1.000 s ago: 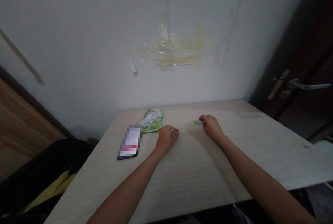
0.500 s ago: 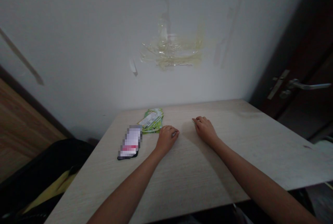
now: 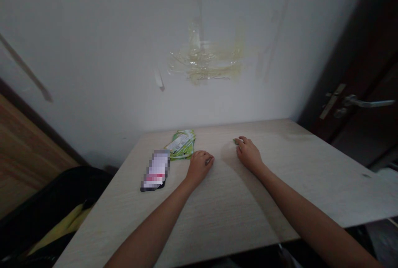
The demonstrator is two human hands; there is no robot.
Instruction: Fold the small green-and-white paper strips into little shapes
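"While the left hand [image 3: 200, 167] rests low on the table [image 3: 217, 214], its fingers curl inward, tips close together, just beside the green-and-white packaging [image 3: 183, 147]!"

"Anything in that grip?"

"Something small and greyish shows at the fingertips, but whether they clamp it, nobody can tell from here. Over to the right hand [image 3: 248, 152], palm down, and there's the small green piece [image 3: 235, 141], right at the fingertips!"

"Pinched, or merely touched?"

"Can't call it; the fingers hide too much. A piece that slight probably suits fingertips better than a whole fist."

"And the two hands?"

"Well apart, wrists low, presumably for steadiness."

"Why is everything else off to the left?"

"Perhaps to give both hands room in the middle! The packaging lies flat near the wall [image 3: 124, 93], seemingly in easy reach of the left hand. The phone [image 3: 155, 170] lies screen up at its near end, screen blurred, angled as though to be glanced at. Whether phone and packaging touch is hard to say."
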